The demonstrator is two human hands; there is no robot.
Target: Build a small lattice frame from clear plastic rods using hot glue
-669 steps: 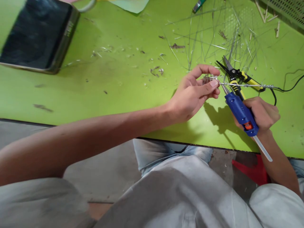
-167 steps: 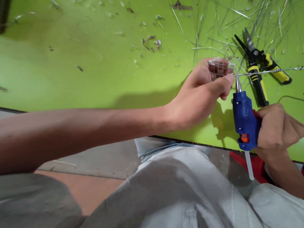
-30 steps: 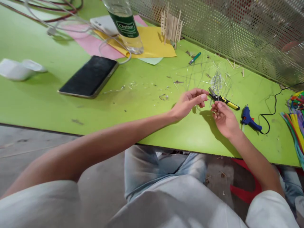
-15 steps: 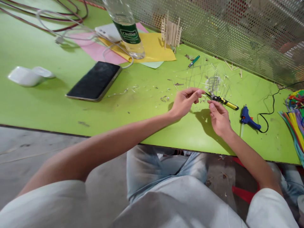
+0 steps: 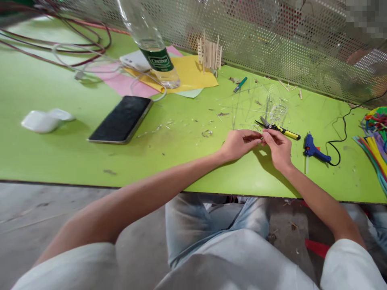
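My left hand (image 5: pixel 238 146) and my right hand (image 5: pixel 278 148) meet fingertip to fingertip over the green table. Each is closed in a pinch, around something too tiny to make out. Just behind the fingers lies a cutting tool with black and yellow handles (image 5: pixel 290 133), its dark jaws apart. Beyond it stands a small see-through grid of thin wires (image 5: pixel 278 112). To the right of my right hand rests a blue glue gun (image 5: pixel 314 150) with a clear stick in its rear end.
A black phone (image 5: pixel 123 120), a white earbud case (image 5: pixel 42 121) and a water bottle (image 5: pixel 160 62) on coloured paper are at left. A wooden stick model (image 5: pixel 210 54) stands by the perforated metal screen (image 5: pixel 272 48). Colourful pipe cleaners (image 5: pixel 372 155) lie right; a green craft knife (image 5: pixel 240 84) lies behind.
My hands have come together, the fingertips now touching where a gap was before. They sit slightly nearer the table's front edge relative to the cutting tool. The camera view has shifted a little.
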